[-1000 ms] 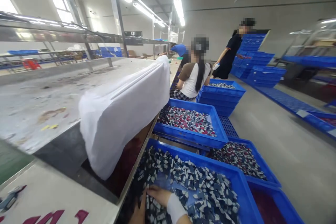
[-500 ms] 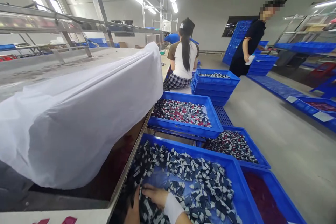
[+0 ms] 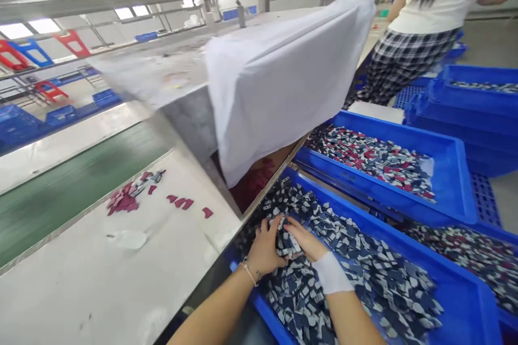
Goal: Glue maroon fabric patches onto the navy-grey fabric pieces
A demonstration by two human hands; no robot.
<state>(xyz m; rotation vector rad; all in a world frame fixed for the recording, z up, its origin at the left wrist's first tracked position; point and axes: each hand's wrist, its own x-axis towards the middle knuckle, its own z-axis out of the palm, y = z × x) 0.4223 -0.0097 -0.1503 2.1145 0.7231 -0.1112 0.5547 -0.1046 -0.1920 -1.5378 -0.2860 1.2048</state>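
Observation:
Over a blue tray (image 3: pixel 471 302) of small dark-and-white pieces, both my hands cup a clump of those pieces (image 3: pixel 288 241) between them. My left hand (image 3: pixel 265 248) is curved round the clump's left side, a thin bracelet on its wrist. On the clump's other side is my right hand (image 3: pixel 306 240), fingers bent inward, with a white band (image 3: pixel 332 272) round the wrist. Loose dark-and-white pieces (image 3: pixel 372 264) lie spread through the tray around and below the hands. What exactly the pieces are I cannot make out.
A white table (image 3: pixel 174 275) at left bears dark-red pieces (image 3: pixel 123 199) beside a green belt (image 3: pixel 81 183). A white cloth (image 3: pixel 291 81) drapes a metal structure. Another blue tray (image 3: pixel 453 172) holds mixed red, dark and white pieces. A person (image 3: pixel 424 32) stands close ahead, near stacked blue trays (image 3: pixel 481 129).
My view has swung left and down, bringing the white table into sight. My hands have come up with pieces gathered between them. The person in front, seated before, is now standing.

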